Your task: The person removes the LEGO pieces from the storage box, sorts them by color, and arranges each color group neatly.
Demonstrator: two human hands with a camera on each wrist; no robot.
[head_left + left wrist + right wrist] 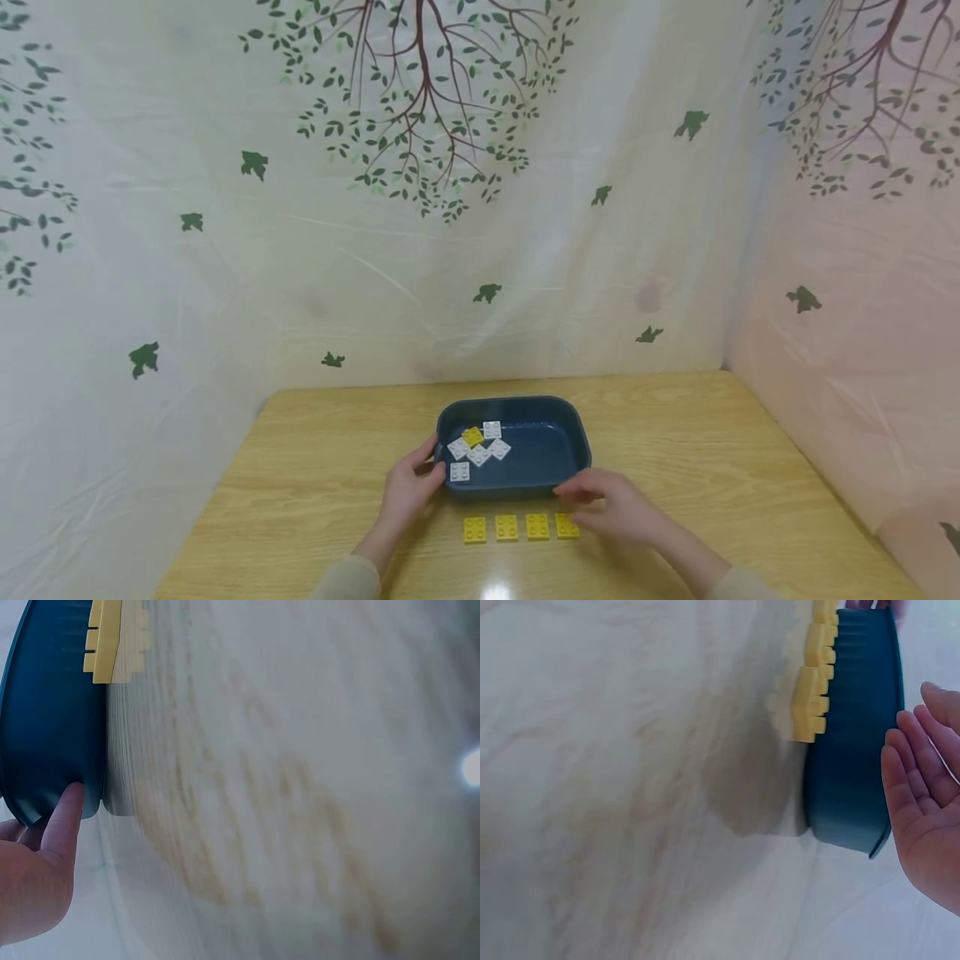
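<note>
While the dark blue tray (pixel 543 458) was set on the wooden counter (pixel 675 433), its long axis was laid from side to side and its opening was turned upward. The tray's left end was gripped by the left hand (pixel 408 492), with a digit pressed to the outer wall. The right hand (pixel 618 507) was held at the tray's near right corner, its fingers loosely bent and parted from the thumb, with nothing seen in its grasp; whether the rim was touched could not be told. In front of the tray, four yellow blocks (pixel 506 527) were lined up parallel to its long axis, studs up. Inside the tray, toward its left end, five white blocks (pixel 478 456) and one yellow block (pixel 472 437) were gathered, turned at differing angles.
</note>
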